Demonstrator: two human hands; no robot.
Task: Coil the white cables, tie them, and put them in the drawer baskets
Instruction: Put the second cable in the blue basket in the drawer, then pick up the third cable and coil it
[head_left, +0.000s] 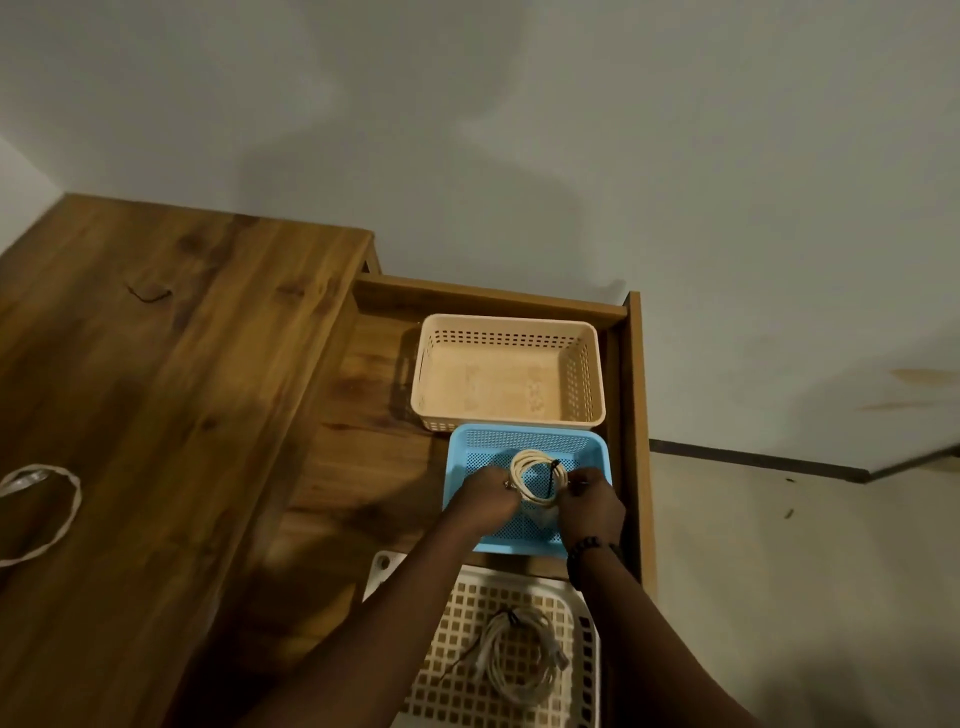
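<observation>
White cable, coiled and cinched with a dark tie, sits between my two hands over the blue basket (524, 441), the middle one of three in the open drawer (631, 374). My left hand (491, 496) grips the coiled cable (535, 475) on its nine o'clock side and my right hand (589, 501) pinches it at three o'clock; both grips have fingers curled in close on the loops, though I cannot tell whether the coil already rests on the basket floor or hangs just above it. I judge this to be the placing step for the second cable. At six o'clock of the blue basket, the white grid basket (561, 587) already holds another tied bundle (519, 660), so that one looks done. At twelve o'clock the peach basket (506, 371) holds no cable that I can see. On the wooden bench (171, 338), out at nine o'clock near the frame edge, a loose white cable (52, 506) lies in an open loop with no tie that I can make out; that one I judge is left to coil, tie and put away. Counting up: three baskets, three white cables, two ties visible, two hands. A small dark scrap (150, 293) lies on the bench towards eleven o'clock; too small to identify.
</observation>
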